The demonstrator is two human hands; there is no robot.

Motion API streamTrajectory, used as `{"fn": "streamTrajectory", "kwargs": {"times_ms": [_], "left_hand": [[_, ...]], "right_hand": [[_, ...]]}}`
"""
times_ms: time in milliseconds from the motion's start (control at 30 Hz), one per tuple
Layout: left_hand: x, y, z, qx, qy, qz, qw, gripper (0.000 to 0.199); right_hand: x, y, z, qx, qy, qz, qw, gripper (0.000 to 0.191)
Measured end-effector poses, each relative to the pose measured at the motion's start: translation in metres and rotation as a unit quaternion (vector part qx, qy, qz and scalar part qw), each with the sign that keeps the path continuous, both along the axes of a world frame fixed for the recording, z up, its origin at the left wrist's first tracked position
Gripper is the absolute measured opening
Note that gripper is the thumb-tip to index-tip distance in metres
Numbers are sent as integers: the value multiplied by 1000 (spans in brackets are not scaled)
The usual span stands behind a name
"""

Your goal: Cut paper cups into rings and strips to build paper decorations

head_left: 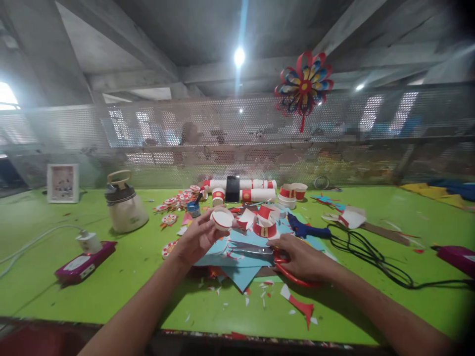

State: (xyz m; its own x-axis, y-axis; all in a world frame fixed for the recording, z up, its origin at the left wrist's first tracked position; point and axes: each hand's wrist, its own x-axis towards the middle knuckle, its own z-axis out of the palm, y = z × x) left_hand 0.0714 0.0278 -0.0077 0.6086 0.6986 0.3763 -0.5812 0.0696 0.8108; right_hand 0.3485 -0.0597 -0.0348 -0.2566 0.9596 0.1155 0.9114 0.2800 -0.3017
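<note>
Between the fingers and thumb of my left hand [200,235] is a round white paper cup bottom [222,220] with a thin red edge, its flat face turned toward me. My right hand [295,254] rests low over the table, closed on scissors [254,248] with red handles. Their blades point left, toward my left hand, and do not touch the cup piece. Beneath lie blue paper sheets [241,277] strewn with scraps. Just behind the scissors stand cut pieces of a red and white paper cup [264,227].
A blue glue gun [308,228] with a black cable lies to the right. Stacked paper cups [256,184] and a phone [233,189] are at the back. Leftward are a jug [126,210], a purple power strip [85,262] and decorated paper discs [185,198]. A paper flower [305,86] hangs above.
</note>
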Motion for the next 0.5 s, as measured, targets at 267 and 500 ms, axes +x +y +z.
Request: {"fn": "streamTrajectory", "kwargs": {"times_ms": [267, 500], "left_hand": [[4, 0, -5, -23, 34, -34, 999, 38], [0, 0, -3, -26, 17, -76, 997, 43]], "right_hand": [[7, 4, -1, -7, -43, 64, 997, 45], [5, 2, 15, -2, -52, 50, 997, 44]]}}
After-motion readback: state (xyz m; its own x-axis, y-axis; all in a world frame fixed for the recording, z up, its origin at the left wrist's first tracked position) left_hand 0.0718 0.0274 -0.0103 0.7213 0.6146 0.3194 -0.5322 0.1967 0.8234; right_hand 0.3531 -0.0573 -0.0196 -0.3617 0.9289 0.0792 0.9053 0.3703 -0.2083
